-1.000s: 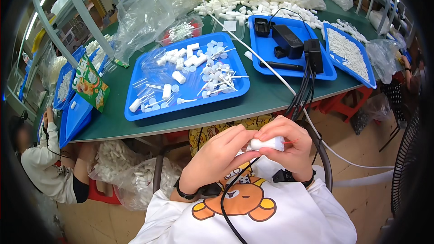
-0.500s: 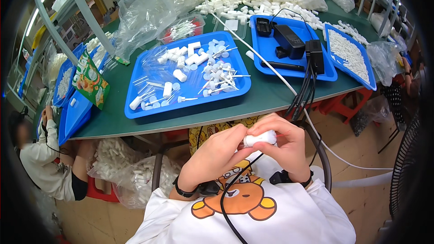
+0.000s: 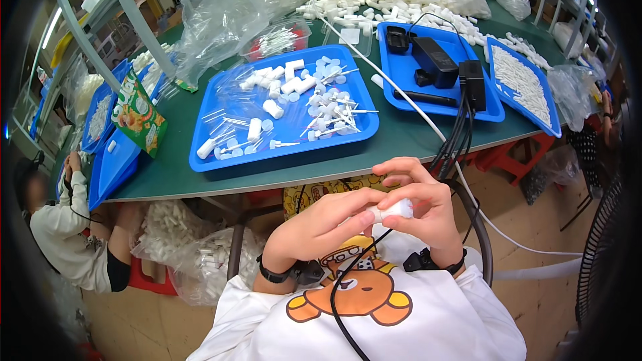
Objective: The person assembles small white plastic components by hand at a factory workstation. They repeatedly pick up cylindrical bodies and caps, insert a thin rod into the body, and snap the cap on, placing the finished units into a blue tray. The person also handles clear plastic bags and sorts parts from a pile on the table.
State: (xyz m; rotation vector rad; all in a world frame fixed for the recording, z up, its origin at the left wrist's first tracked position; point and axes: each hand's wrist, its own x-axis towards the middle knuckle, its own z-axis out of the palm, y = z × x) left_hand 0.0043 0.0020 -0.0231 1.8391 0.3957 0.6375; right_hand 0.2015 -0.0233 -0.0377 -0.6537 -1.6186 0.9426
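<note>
In front of my chest, a small white plastic cylinder sits between both hands, lying roughly sideways. My right hand grips it between thumb and fingers, with its upper fingers lifted and curved over. My left hand pinches the left end of the cylinder with thumb and fingertips. A thin reddish strip shows at the cylinder's right end; what it is, I cannot tell. Beyond the hands, a blue tray on the table holds white cylinders, thin white sticks with round translucent discs, and clear plastic film.
A second blue tray carries black power adapters and cables. Further right is a tray of small white pieces. White cylinders are heaped at the back. A green snack bag stands left, near a seated person. A white cable crosses the table.
My right hand's upper fingers have lifted and spread away from the cylinder. My left fingers have straightened and slid toward the cylinder's left end. The view has shifted slightly.
</note>
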